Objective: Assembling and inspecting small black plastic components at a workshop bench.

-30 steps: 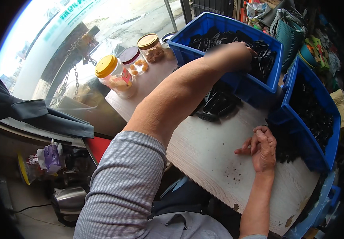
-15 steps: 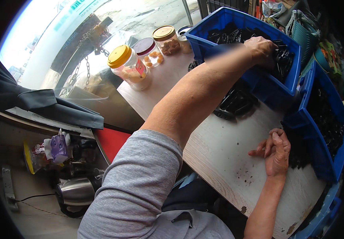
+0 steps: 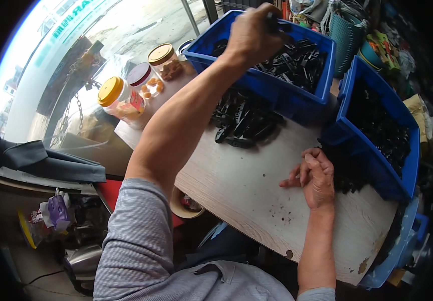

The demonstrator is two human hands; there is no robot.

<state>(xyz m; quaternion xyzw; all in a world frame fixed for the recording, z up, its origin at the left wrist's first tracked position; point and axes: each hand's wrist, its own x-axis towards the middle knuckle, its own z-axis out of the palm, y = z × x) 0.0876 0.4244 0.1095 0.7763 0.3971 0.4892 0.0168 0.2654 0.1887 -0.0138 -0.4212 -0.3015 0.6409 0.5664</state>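
The left hand point(image 3: 254, 34) is raised over a blue bin point(image 3: 296, 103) of black parts point(image 3: 296, 62), fingers bent around what looks like a dark piece point(image 3: 275, 23). The right hand point(image 3: 318, 178), loosely half-open and holding nothing, is at the counter point(image 3: 231, 175) beside small black pieces point(image 3: 345, 173).

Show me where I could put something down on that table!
Try the pale wood-grained table, between the heaped black plastic pieces and the curled right hand, though it's speckled. Another patch lies right of that bare forearm, by the corner. It's crowded along the far side: blue rectangular plastic bins and clear lidded jars.
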